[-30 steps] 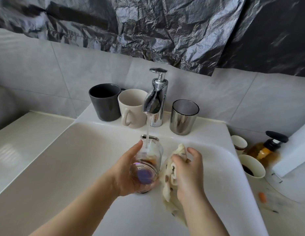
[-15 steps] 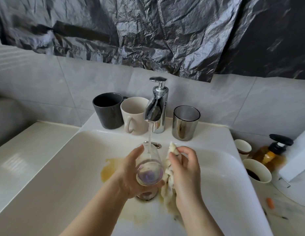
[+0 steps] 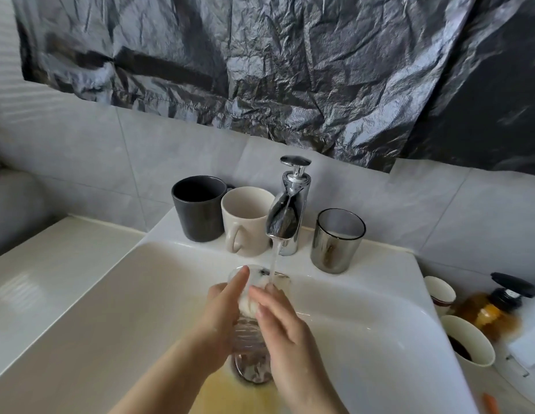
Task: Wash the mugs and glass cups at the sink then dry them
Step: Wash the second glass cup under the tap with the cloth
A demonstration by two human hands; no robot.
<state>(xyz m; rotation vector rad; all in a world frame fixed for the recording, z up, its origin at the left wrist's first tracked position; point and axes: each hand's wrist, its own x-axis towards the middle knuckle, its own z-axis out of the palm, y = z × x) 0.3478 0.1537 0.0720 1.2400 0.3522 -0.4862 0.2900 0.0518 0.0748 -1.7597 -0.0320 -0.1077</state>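
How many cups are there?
6: dark mug, cream mug, smoky glass by the tap; clear glass in the left hand; small cup, coffee cup far right. Others may hide.

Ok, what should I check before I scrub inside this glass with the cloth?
1. Water runs from the tap onto the glass: ok.
2. The left hand grips the glass over the sink: ok.
3. The right hand presses the cloth into the mouth of the glass: ok.
4. Soap on the cloth: cannot tell.
5. Inside of the glass clean: cannot tell.
6. Sink drained: not ok, yellowish water lies by the drain.
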